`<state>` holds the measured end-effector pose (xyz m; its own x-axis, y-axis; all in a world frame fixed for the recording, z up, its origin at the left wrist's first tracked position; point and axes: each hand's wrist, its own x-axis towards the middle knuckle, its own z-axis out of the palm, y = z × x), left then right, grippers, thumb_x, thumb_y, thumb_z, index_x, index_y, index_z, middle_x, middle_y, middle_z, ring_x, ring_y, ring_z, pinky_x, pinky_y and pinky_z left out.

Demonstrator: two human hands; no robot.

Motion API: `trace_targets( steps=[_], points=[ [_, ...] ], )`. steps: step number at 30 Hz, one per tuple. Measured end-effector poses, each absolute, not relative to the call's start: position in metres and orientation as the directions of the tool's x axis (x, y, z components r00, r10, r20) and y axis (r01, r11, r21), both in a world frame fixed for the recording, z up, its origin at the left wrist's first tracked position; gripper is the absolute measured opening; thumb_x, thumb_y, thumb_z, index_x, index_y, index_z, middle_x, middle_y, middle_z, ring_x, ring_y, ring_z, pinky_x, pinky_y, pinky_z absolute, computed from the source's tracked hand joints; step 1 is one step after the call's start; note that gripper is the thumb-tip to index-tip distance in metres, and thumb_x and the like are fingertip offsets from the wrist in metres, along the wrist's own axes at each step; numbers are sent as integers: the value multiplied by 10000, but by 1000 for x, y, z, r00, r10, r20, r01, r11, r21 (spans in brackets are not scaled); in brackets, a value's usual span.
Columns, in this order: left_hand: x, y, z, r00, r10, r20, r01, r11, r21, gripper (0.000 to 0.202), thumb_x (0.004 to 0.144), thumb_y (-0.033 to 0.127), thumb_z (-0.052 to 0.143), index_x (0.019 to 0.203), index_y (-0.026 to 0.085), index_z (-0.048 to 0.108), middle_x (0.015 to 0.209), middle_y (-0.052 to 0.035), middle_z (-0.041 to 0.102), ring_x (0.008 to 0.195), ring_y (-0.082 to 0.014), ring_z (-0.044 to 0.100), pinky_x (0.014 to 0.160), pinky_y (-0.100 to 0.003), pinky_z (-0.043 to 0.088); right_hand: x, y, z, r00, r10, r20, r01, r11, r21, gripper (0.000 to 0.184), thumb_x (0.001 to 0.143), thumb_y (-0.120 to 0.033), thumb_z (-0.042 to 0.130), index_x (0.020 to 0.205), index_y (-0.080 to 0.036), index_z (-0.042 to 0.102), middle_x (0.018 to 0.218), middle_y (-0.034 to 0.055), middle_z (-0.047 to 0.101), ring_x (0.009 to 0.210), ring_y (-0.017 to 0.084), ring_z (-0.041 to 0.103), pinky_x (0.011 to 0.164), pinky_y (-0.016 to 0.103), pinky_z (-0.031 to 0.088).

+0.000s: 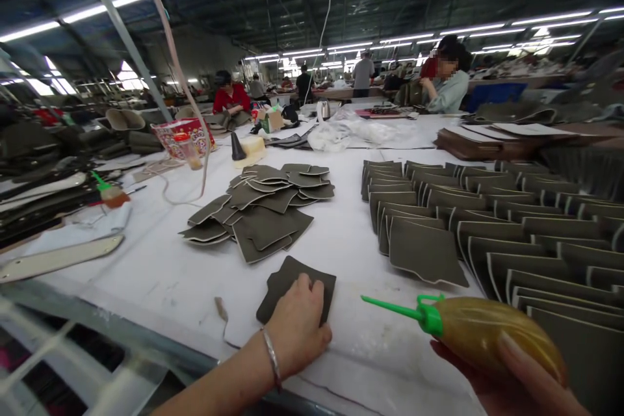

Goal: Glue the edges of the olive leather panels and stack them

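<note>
My left hand, with a bracelet at the wrist, rests on a dark olive-grey leather-like piece lying flat near the table's front edge. Its fingers are curled over the piece and the thumb is at its near edge; the fingertips are partly hidden. In my right hand is an amber squeeze bottle, held tilted on its side with its thin green nozzle pointing left, above the table. Beyond my left hand lies a loose heap of similar pieces. To the right, overlapping rows of pieces stand curved, with pale edges.
A second green-tipped bottle lies at the left beside a pale strip. A hanging cable trails onto the white table. Farther back are a black cone, clear plastic and other people working.
</note>
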<state>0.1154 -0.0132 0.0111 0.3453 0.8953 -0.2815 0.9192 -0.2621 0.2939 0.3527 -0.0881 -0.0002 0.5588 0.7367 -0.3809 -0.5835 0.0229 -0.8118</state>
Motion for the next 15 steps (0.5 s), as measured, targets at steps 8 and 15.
trace_targets(
  steps=[8,15],
  points=[
    [122,-14,8,315,900,-301,939,-249,238,354,796,198,561,1138,109,539,1186,-156,512,1096,-289,546,928,-395,496,348,-81,3,564,749,-346,-523,0,-852,656,363,-439,940,956,-248,737,1095,117,689,962,382,640,677,424,621],
    [143,-10,9,277,914,-297,959,-243,148,352,703,147,588,1047,70,568,1113,-201,549,1035,-310,583,867,-408,522,359,-84,-8,503,832,-232,-468,37,-883,563,533,-413,908,1045,-285,709,1094,83,700,956,373,664,747,427,614]
  ],
)
